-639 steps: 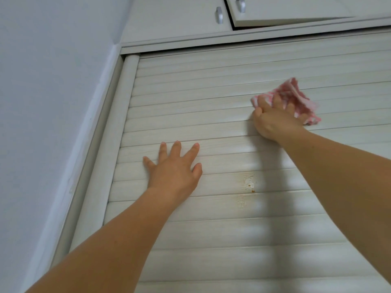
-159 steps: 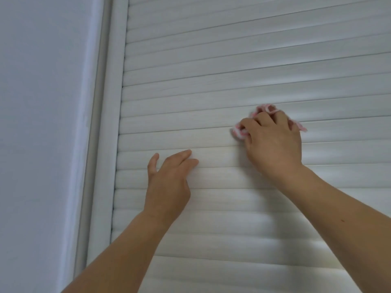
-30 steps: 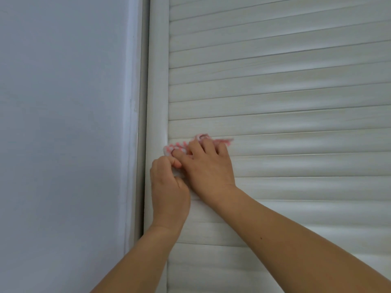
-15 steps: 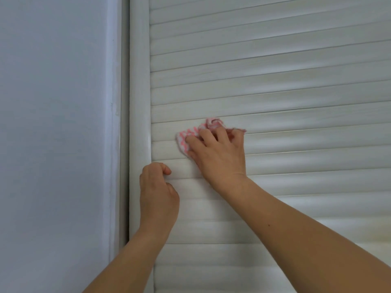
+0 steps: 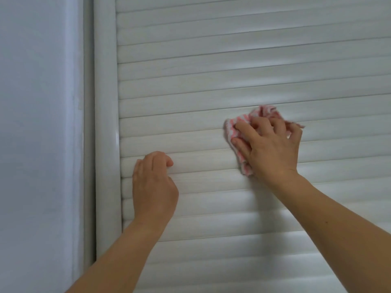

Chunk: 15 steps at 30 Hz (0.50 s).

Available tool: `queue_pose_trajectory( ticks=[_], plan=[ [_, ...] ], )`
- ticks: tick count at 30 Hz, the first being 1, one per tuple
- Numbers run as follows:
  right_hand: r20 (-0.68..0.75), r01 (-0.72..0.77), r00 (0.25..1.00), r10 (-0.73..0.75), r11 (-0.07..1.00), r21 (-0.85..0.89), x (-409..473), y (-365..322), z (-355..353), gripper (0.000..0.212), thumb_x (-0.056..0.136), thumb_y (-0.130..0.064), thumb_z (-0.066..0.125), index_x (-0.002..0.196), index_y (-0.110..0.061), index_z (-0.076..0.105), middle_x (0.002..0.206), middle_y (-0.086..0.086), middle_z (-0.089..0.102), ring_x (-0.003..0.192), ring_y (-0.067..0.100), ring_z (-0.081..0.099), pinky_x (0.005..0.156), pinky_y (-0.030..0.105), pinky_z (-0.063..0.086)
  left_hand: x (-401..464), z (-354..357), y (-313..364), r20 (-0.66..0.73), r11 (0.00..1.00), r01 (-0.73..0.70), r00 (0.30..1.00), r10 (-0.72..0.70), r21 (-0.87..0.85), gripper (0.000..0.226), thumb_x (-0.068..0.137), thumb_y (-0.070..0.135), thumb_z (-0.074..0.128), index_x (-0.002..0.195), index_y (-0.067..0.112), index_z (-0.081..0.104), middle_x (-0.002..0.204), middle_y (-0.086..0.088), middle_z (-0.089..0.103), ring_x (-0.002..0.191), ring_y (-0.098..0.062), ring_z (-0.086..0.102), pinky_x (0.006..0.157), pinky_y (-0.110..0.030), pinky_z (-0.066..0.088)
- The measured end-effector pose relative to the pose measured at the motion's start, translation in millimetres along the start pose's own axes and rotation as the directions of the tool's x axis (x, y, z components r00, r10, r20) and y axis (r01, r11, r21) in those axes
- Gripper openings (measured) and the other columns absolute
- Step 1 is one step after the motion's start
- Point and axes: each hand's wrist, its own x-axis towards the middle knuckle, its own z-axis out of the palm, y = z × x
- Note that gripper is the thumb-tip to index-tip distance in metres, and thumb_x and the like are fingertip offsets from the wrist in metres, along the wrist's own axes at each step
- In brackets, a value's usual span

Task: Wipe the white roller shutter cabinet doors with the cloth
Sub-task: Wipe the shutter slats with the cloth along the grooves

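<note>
The white roller shutter door (image 5: pixel 211 66) of horizontal slats fills most of the view. My right hand (image 5: pixel 270 146) grips a crumpled pink-and-white cloth (image 5: pixel 234 125) and presses it against the slats at the middle right. Most of the cloth is hidden under the hand. My left hand (image 5: pixel 153 185) rests against the slats lower left, near the frame, with its fingers curled and nothing in it.
A rounded white frame post (image 5: pixel 105 123) runs down the shutter's left edge. Left of it stands a plain pale wall (image 5: pixel 36 144).
My right hand has slid the cloth to the right, away from the frame post. The left hand has stayed low on the slats with curled fingers.
</note>
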Motion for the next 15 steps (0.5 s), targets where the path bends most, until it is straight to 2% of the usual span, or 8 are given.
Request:
queue_pose_trajectory(
  ticks=[3, 5, 8, 12, 13, 15],
  plan=[
    [0.012, -0.058, 0.998, 0.058, 0.998, -0.028, -2, 25, -4, 0.042, 0.089, -0.053, 0.035, 0.115, -0.032, 0.061, 0.113, 0.005, 0.060, 0.107, 0.036, 0.047, 0.088, 0.045, 0.025, 0, -1, 1, 0.000, 1.000, 0.015, 1.000, -0.015, 0.000, 0.042, 0.057, -0.021, 0.043, 0.085, 0.007, 0.054, 0.086, -0.008, 0.055, 0.083, -0.030, 0.052, 0.088, -0.055, 0.045],
    [-0.001, -0.120, 0.993, 0.120, 0.992, -0.045, -2, 40, -7, 0.040, 0.089, -0.051, 0.038, 0.114, -0.030, 0.061, 0.115, 0.006, 0.059, 0.110, 0.037, 0.046, 0.090, 0.046, 0.028, 1, -1, 2, -0.007, 0.999, 0.031, 0.999, -0.031, -0.008, 0.038, 0.060, -0.015, 0.038, 0.085, 0.008, 0.055, 0.086, -0.007, 0.054, 0.083, -0.029, 0.052, 0.087, -0.055, 0.046],
    [-0.064, -0.249, 0.967, 0.247, 0.968, -0.032, -2, 56, -5, 0.039, 0.091, -0.047, 0.040, 0.110, -0.020, 0.061, 0.115, 0.013, 0.059, 0.113, 0.040, 0.046, 0.092, 0.048, 0.032, 3, -1, 4, -0.028, 0.998, 0.049, 0.998, -0.050, -0.038, 0.036, 0.062, -0.009, 0.033, 0.084, 0.008, 0.056, 0.085, -0.005, 0.053, 0.082, -0.023, 0.048, 0.082, -0.047, 0.046],
    [-0.142, -0.418, 0.898, 0.417, 0.908, 0.024, 1, 37, 3, 0.043, 0.093, -0.042, 0.039, 0.110, -0.010, 0.063, 0.116, 0.017, 0.059, 0.111, 0.044, 0.047, 0.089, 0.049, 0.036, 4, 0, 5, -0.016, 0.997, 0.065, 0.998, -0.066, -0.045, 0.039, 0.062, -0.022, 0.041, 0.083, 0.008, 0.056, 0.085, 0.004, 0.046, 0.081, -0.015, 0.041, 0.075, -0.032, 0.036],
    [-0.147, -0.436, 0.887, 0.438, 0.899, 0.047, 5, 28, 4, 0.041, 0.092, -0.040, 0.042, 0.106, -0.009, 0.064, 0.112, 0.017, 0.061, 0.107, 0.043, 0.049, 0.087, 0.046, 0.037, 4, 0, 4, -0.014, 0.997, 0.070, 0.997, -0.071, -0.042, 0.040, 0.063, -0.022, 0.041, 0.083, 0.009, 0.055, 0.085, 0.004, 0.046, 0.082, -0.015, 0.041, 0.075, -0.029, 0.033],
    [-0.165, -0.375, 0.913, 0.373, 0.927, 0.017, 9, 4, 11, 0.030, 0.088, -0.033, 0.051, 0.094, -0.009, 0.067, 0.094, 0.015, 0.065, 0.094, 0.040, 0.057, 0.084, 0.041, 0.037, 4, 0, 2, -0.009, 0.996, 0.085, 0.996, -0.085, -0.038, 0.039, 0.064, -0.021, 0.041, 0.083, 0.009, 0.055, 0.086, 0.003, 0.048, 0.084, -0.016, 0.042, 0.073, -0.025, 0.029]
  ],
)
